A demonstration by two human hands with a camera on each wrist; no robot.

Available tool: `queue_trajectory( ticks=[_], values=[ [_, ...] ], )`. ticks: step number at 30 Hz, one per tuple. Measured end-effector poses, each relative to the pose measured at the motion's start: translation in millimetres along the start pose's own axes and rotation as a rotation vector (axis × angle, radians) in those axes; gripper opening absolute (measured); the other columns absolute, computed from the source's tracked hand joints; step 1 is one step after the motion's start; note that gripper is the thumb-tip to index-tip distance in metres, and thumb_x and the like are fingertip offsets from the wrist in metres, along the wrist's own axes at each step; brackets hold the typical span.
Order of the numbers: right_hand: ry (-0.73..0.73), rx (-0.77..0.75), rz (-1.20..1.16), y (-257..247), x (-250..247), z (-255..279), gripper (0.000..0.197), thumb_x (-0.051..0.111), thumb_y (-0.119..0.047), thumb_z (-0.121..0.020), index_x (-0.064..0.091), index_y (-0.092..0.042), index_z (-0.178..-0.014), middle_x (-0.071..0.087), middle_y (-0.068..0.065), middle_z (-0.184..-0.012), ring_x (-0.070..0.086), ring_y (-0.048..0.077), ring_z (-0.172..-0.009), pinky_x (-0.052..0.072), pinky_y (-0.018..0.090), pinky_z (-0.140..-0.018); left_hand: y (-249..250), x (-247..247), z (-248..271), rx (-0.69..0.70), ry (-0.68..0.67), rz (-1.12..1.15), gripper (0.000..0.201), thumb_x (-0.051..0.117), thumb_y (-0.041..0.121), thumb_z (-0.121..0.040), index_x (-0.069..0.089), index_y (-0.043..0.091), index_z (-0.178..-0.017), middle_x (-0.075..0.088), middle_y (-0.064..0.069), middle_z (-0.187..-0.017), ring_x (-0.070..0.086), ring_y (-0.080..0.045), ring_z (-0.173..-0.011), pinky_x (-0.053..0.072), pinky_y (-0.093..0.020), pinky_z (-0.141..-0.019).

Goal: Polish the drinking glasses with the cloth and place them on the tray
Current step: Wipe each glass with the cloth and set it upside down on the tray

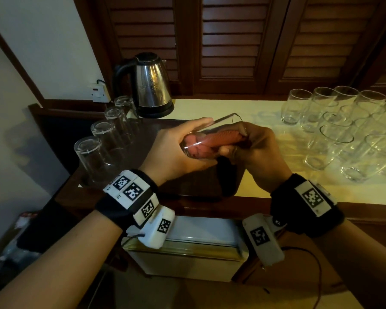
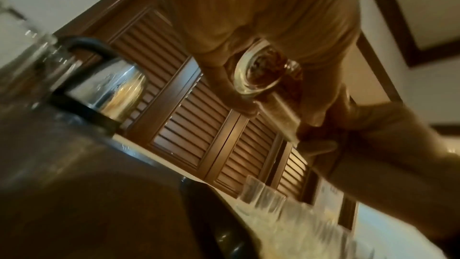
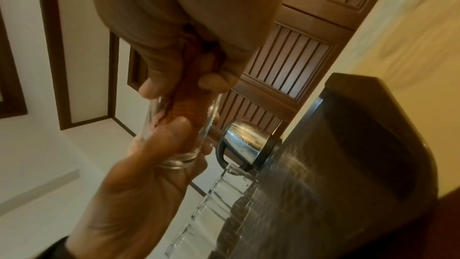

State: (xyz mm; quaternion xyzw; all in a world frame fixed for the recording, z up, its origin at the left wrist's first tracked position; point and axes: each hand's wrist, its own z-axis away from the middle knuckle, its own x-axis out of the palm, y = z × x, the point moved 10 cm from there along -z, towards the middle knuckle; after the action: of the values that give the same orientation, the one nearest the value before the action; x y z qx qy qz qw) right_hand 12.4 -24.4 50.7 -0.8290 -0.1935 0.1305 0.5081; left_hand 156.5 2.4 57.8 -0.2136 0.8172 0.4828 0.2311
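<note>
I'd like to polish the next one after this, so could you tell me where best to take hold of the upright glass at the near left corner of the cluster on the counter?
Take that upright glass round its lower wall from the left, where the counter is bare; other glasses crowd its right and far sides.

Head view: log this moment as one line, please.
left hand grips glass base | right hand pushes pink cloth inside | four glasses upside down on tray | unpolished glasses right

Cloth [image 3: 191, 105] inside hand-held glass [image 3: 174, 145]
</note>
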Motion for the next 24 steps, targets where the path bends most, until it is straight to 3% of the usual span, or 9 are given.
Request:
queue_trajectory(
  ticks=[4,7,10,12,15,17,19,22,24],
  values=[
    [-0.042,-0.065,0.205,-7.5,-3.5,-8.8,0.035,0.077,-0.007,-0.074,0.069,-0.007,-0.109,0.073,0.011,-0.106,0.07,0.021,-0.1,0.057,0.032,-0.084,-26.0,22.3,7.4,-0.376,-0.145,0.7,0.059,0.082,0.032,-0.064,0.065,0.023,-0.121,0.075,0.004,-0.1,0.069,-0.019,-0.074,0.056,-0.026,-0.064],
    [-0.088,-0.036,0.214,-4.0,0.2,-12.6,0.031,0.077,-0.001,-0.078,0.069,-0.003,-0.108,0.073,0.002,-0.1,0.069,0.009,-0.092,0.055,0.023,-0.075,-19.7,4.3,1.3,-0.255,-0.053,0.531,0.066,0.088,0.022,-0.069,0.063,0.011,-0.129,0.073,0.001,-0.105,0.071,-0.014,-0.08,0.056,-0.022,-0.065],
    [-0.051,0.038,0.03,5.7,1.9,-8.9,0.022,0.073,0.0,-0.083,0.065,-0.007,-0.103,0.07,-0.013,-0.077,0.062,0.0,-0.066,0.048,0.014,-0.059,8.5,-16.6,-5.3,0.061,0.094,-0.104,0.077,0.089,0.03,-0.068,0.058,0.013,-0.136,0.068,0.002,-0.122,0.065,-0.003,-0.107,0.05,-0.014,-0.093],
    [0.013,0.046,-0.064,8.2,-0.9,-6.2,0.025,0.075,-0.002,-0.08,0.065,-0.003,-0.102,0.072,-0.01,-0.076,0.065,0.002,-0.066,0.049,0.015,-0.061,20.1,-16.0,-2.0,0.176,0.121,-0.24,0.079,0.086,0.037,-0.067,0.057,0.016,-0.138,0.066,0.0,-0.127,0.061,-0.002,-0.113,0.045,-0.013,-0.1],
    [0.045,0.015,-0.057,1.3,-5.8,-5.7,0.025,0.074,-0.005,-0.075,0.066,-0.005,-0.098,0.073,-0.006,-0.075,0.064,0.007,-0.064,0.05,0.019,-0.058,4.9,-9.0,-0.7,0.032,0.129,-0.02,0.081,0.088,0.028,-0.068,0.05,0.025,-0.14,0.066,0.012,-0.12,0.063,0.004,-0.104,0.05,-0.013,-0.091],
    [0.027,-0.021,0.0,-6.8,-7.6,-8.3,0.026,0.072,-0.003,-0.072,0.067,-0.01,-0.096,0.074,-0.009,-0.083,0.07,0.009,-0.079,0.055,0.022,-0.069,-18.3,13.8,5.7,-0.288,0.054,0.518,0.072,0.086,0.021,-0.073,0.051,0.026,-0.137,0.072,0.008,-0.105,0.068,-0.008,-0.075,0.056,-0.02,-0.065],
    [-0.007,-0.059,0.109,-11.9,-6.0,-11.5,0.03,0.074,-0.002,-0.07,0.069,-0.011,-0.099,0.074,-0.01,-0.09,0.07,0.008,-0.09,0.055,0.023,-0.078,-27.7,28.0,10.3,-0.442,0.023,0.805,0.054,0.077,0.022,-0.077,0.061,0.016,-0.129,0.074,0.0,-0.097,0.061,-0.017,-0.059,0.049,-0.02,-0.05],
    [-0.032,-0.019,0.122,-7.3,-3.5,-11.9,0.032,0.073,0.011,-0.076,0.068,-0.008,-0.102,0.07,0.001,-0.094,0.067,0.005,-0.083,0.053,0.019,-0.071,-17.1,10.3,2.6,-0.308,0.051,0.624,0.052,0.083,0.024,-0.076,0.064,0.013,-0.123,0.074,0.003,-0.095,0.065,-0.016,-0.069,0.053,-0.021,-0.057],
    [-0.01,0.052,0.025,0.9,-3.8,-8.7,0.029,0.069,0.013,-0.081,0.066,-0.01,-0.098,0.066,0.004,-0.085,0.061,0.008,-0.068,0.049,0.02,-0.058,3.7,-9.7,-3.6,-0.088,0.103,0.221,0.066,0.088,0.028,-0.068,0.061,0.019,-0.128,0.07,0.014,-0.106,0.069,-0.004,-0.093,0.055,-0.019,-0.08]
  ],
)
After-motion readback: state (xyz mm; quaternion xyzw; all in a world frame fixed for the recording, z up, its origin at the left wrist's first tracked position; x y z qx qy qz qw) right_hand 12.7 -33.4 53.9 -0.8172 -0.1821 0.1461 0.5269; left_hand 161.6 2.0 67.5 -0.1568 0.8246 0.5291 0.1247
